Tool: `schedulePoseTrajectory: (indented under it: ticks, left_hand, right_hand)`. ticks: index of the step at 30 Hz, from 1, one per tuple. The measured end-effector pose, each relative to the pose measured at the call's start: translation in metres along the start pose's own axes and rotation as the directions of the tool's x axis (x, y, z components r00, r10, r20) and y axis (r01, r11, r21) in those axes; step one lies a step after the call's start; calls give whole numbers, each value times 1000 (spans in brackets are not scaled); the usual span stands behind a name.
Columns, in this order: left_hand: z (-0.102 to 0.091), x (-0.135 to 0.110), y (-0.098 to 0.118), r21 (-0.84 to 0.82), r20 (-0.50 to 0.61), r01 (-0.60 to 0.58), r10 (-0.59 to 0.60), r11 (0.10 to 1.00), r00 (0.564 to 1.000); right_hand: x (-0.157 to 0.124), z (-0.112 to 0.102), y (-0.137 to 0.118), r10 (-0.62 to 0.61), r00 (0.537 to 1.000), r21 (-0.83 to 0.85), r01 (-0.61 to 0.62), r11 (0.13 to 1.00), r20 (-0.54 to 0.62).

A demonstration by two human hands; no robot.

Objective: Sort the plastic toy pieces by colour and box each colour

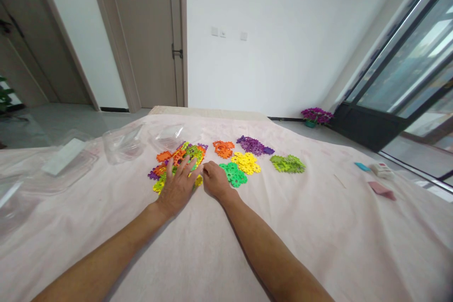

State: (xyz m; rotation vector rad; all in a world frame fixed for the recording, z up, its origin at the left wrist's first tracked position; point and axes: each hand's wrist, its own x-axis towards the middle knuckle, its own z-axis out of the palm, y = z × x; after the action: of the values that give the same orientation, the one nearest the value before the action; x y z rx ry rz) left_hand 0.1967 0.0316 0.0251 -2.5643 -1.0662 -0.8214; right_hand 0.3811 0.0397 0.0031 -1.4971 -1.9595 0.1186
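Note:
My left hand (180,184) lies with fingers spread over a mixed pile of flat, notched plastic pieces (163,156) in orange, yellow, purple and lime green. Just to its right, my right hand (215,179) is closed, its fingertips pinched together; whatever is between them is hidden. Beside the right hand lies a group of green pieces (235,175). Yellow pieces (247,163) adjoin it, with orange pieces (223,148) and purple pieces (252,145) behind. Lime-green pieces (288,163) form a separate group farther right.
Clear plastic containers (123,144) stand at the left on the pink tablecloth (198,255). At the right lie a blue item (362,166), a small white box (381,170) and a pink cloth (382,190). A potted purple plant (316,115) stands on the floor beyond.

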Motion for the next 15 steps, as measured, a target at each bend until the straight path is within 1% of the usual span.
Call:
schedulePoseTrajectory:
  ticks: [3,5,7,8,9,10,12,13,14,15]
  left_hand:
    - [-7,4,-13,-44,-64,154,-157,987,986]
    - [-13,2,-25,-83,-134,258,-268,962,954]
    - [-17,-4,-41,-96,-202,381,-393,920,897]
    - [-17,-7,-50,-95,-216,454,-464,886,859]
    - [-16,-12,-59,-90,-206,527,-533,845,820]
    - [-14,-16,-69,-80,-158,589,-594,804,789]
    - [-8,-22,-85,-52,-4,694,-695,718,719]
    - [-4,-24,-92,-45,71,728,-724,685,686]
    - [0,-25,-97,-38,124,741,-733,670,669]
    - [3,-26,-101,-35,161,737,-724,675,671]
  right_hand:
    - [0,-4,-4,-11,1000,-6,11,1000,-1]
    - [-1,-8,-8,-34,999,-9,35,999,14]
    - [-2,-12,-12,-74,996,-47,77,996,51]
    - [-2,-13,-14,-95,993,-76,100,992,72]
    - [-3,-14,-16,-110,990,-107,120,987,90]
    - [-3,-15,-17,-119,988,-134,132,982,101]
    - [-3,-17,-19,-110,988,-161,128,979,111]
    - [-3,-17,-19,-96,989,-160,113,981,112]
    - [-3,-18,-19,-80,990,-151,96,984,113]
    - [-3,-19,-19,-66,991,-136,81,987,113]
